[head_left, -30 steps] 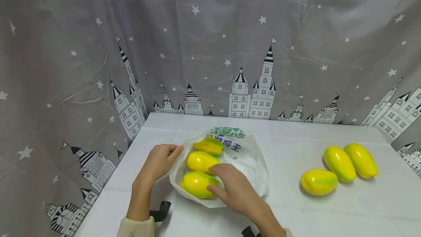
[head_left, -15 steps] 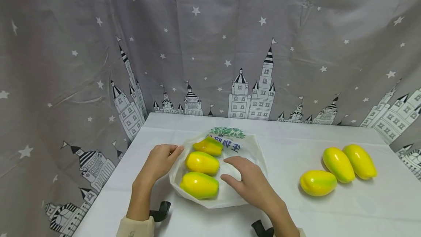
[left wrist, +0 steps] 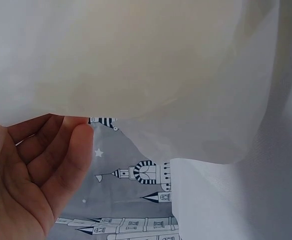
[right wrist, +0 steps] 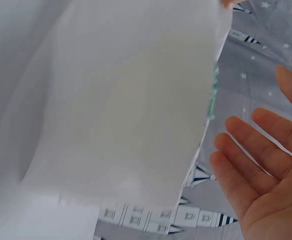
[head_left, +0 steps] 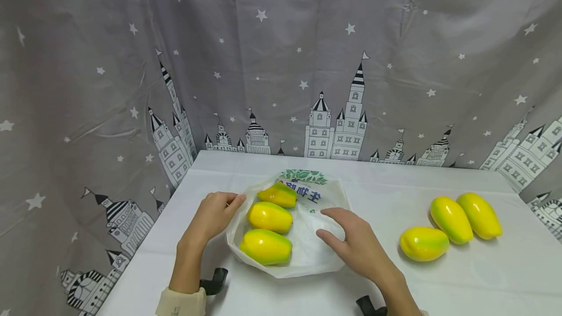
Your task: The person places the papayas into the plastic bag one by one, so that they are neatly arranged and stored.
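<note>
Your right grip (head_left: 357, 242), fingers parted and holding nothing, is at the right rim of the thin white bag (head_left: 311, 252); your left grip (head_left: 218, 213) pinches its left rim. The nearest loose glossy yellow-green oval fruit (head_left: 424, 244) lies right of your right grip on the white tabletop (head_left: 483, 279), lengthwise left to right.

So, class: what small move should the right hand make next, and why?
Probably reach the empty right hand toward the nearest loose yellow fruit: three fruits lie in the bag, three lie outside, and the left hand pinches the bag's rim.
</note>
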The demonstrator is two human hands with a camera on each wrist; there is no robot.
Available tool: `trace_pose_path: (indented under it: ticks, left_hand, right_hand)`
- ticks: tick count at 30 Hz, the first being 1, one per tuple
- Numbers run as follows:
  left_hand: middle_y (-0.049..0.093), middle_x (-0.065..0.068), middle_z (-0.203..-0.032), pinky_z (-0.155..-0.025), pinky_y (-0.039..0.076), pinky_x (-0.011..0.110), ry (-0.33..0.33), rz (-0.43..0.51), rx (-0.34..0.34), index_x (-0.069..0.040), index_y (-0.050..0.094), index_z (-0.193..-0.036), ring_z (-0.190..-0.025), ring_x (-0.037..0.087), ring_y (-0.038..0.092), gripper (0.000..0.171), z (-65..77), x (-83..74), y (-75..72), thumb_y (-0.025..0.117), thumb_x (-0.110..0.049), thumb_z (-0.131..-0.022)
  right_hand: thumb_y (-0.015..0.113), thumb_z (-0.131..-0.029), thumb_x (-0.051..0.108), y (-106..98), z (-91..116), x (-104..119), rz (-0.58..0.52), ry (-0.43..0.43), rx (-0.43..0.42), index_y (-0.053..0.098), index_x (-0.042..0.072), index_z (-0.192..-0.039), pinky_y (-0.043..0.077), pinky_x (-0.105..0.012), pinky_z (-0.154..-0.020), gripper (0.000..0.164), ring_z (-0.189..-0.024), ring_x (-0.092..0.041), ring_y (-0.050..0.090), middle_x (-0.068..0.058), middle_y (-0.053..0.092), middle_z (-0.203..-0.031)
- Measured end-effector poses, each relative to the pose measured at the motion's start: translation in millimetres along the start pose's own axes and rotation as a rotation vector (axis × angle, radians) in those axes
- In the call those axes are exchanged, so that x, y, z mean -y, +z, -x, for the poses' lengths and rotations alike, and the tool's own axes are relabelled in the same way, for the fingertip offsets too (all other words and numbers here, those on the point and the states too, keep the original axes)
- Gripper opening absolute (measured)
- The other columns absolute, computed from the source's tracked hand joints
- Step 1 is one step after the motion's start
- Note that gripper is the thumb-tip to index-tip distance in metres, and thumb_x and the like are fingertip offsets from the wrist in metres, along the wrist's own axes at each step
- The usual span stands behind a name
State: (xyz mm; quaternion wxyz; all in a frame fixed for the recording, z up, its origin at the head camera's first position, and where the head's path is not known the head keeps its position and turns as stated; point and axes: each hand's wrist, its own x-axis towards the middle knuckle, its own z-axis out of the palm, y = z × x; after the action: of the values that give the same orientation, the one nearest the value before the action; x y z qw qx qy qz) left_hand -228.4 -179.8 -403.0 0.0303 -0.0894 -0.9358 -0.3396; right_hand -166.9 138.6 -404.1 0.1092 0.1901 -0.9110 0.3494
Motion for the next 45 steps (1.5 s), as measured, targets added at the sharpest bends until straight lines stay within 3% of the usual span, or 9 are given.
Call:
trace_pose_path:
  ticks: [9,23,32,39,45]
  left_hand:
    - [0.072,0.007,-0.105,-0.087,0.054,0.044,-0.010,-0.014,0.013,-0.001,0.069,-0.121,-0.088,0.018,0.065,0.038,-1.0,0.4,0.1,0.053,-0.031,-0.103]
    - [0.072,0.004,-0.097,-0.083,0.054,0.042,-0.013,-0.014,0.011,-0.001,0.070,-0.118,-0.081,0.016,0.062,0.037,-0.8,2.0,-1.9,0.053,-0.030,-0.103]
    - [0.072,0.006,-0.103,-0.089,0.053,0.045,-0.013,-0.008,0.015,-0.002,0.070,-0.119,-0.089,0.019,0.065,0.037,-1.0,1.7,0.5,0.054,-0.031,-0.102]
    - [0.072,0.007,-0.104,-0.089,0.053,0.045,-0.015,-0.013,0.014,-0.001,0.070,-0.120,-0.089,0.018,0.065,0.037,-1.5,0.9,0.7,0.054,-0.030,-0.102]
    - [0.072,0.006,-0.101,-0.086,0.054,0.043,-0.018,-0.014,0.014,-0.001,0.070,-0.119,-0.083,0.016,0.064,0.037,-1.4,-0.1,0.8,0.054,-0.030,-0.102]
  right_hand:
    - [0.068,-0.092,0.044,-15.7,21.8,-31.1,0.107,0.045,0.014,0.065,0.011,-0.125,0.047,-0.049,-0.097,0.047,-0.118,-0.025,0.058,-0.002,0.064,-0.125]
    - [0.075,-0.088,0.034,-55.3,52.0,-73.4,0.198,-0.001,-0.072,0.062,0.006,-0.128,0.041,-0.053,-0.098,0.050,-0.121,-0.032,0.053,-0.010,0.060,-0.130]
    - [0.081,-0.081,0.032,-76.0,70.0,-105.4,0.239,0.048,-0.042,0.057,0.003,-0.131,0.036,-0.065,-0.095,0.062,-0.126,-0.044,0.043,-0.023,0.050,-0.137]
    - [0.083,-0.079,0.035,-82.9,81.9,-127.3,0.238,0.067,-0.028,0.046,0.003,-0.141,0.029,-0.073,-0.096,0.079,-0.130,-0.053,0.033,-0.030,0.034,-0.149]
    - [0.084,-0.077,0.036,-83.9,84.5,-136.7,0.261,0.094,0.023,0.048,0.001,-0.138,0.031,-0.071,-0.095,0.080,-0.129,-0.051,0.035,-0.030,0.038,-0.145]
